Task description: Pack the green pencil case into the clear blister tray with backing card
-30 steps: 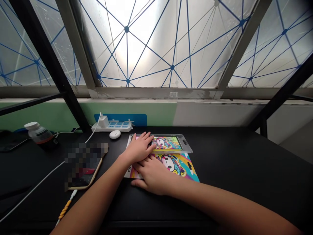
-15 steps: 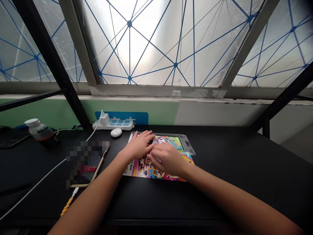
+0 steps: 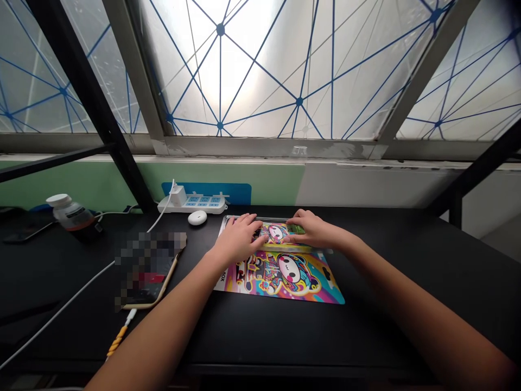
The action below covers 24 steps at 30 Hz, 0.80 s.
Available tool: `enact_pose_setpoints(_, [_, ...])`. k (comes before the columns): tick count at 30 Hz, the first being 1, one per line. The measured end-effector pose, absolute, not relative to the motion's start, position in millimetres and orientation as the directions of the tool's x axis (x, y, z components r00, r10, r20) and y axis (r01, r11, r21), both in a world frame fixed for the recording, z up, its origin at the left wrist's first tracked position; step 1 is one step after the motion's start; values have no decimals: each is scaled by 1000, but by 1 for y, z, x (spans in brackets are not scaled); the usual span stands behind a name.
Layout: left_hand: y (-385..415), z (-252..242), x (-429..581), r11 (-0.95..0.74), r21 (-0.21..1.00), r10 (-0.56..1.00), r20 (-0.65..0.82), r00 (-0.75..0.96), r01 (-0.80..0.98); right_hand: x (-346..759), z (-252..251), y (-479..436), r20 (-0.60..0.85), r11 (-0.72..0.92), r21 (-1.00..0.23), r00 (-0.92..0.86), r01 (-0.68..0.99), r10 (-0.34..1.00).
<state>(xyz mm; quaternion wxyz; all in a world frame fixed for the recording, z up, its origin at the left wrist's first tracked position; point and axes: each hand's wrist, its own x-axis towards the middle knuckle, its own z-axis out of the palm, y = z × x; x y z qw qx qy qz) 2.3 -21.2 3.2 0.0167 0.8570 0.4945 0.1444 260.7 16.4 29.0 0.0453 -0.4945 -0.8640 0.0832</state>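
A colorful printed card (image 3: 285,276) with a cartoon bear-like figure lies flat on the black desk. Across its far part is a clear plastic blister cover (image 3: 285,249), with more bright printing showing through. My left hand (image 3: 240,239) rests palm down on the left part of the cover, fingers spread. My right hand (image 3: 315,230) is over the cover's right end, its thumb nearer me and its fingers on the far side, with a gap between them. Whether the right fingertips press or pinch the plastic is hard to make out.
Left of the card lies a phone (image 3: 152,288) with a charging cable (image 3: 117,340). A white earbud case (image 3: 197,218) sits before a power strip (image 3: 199,205). A bottle (image 3: 73,217) stands far left. Black metal posts (image 3: 95,103) frame the desk (image 3: 260,342).
My right hand has moved right and away from me, from the card's middle to the cover's right end. More of the cartoon print shows. The left hand stays almost in place.
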Motion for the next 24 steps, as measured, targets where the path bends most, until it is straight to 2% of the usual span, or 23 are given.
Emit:
enact_pose_setpoints(3, [-22, 3, 3, -507, 174, 851, 254, 459, 844, 261, 30, 18, -24, 471, -218, -487, 855, 873])
enact_pose_setpoints(8, [-28, 8, 3, -450, 135, 871, 286, 400, 883, 260, 24, 23, 33, 453, -223, -458, 863, 888])
enact_pose_setpoints(12, [-34, 14, 5, -445, 92, 869, 287, 404, 891, 259, 22, 23, 150, 506, -160, -486, 848, 861])
enact_pose_setpoints(19, [-32, 22, 1, -444, 12, 806, 443, 393, 896, 245, 27, -1, 367, 543, -10, -502, 840, 783])
enact_pose_setpoints(24, [-33, 37, -6, -442, -1, 787, 480, 388, 897, 234, 41, -19, 481, 601, 98, -566, 793, 669])
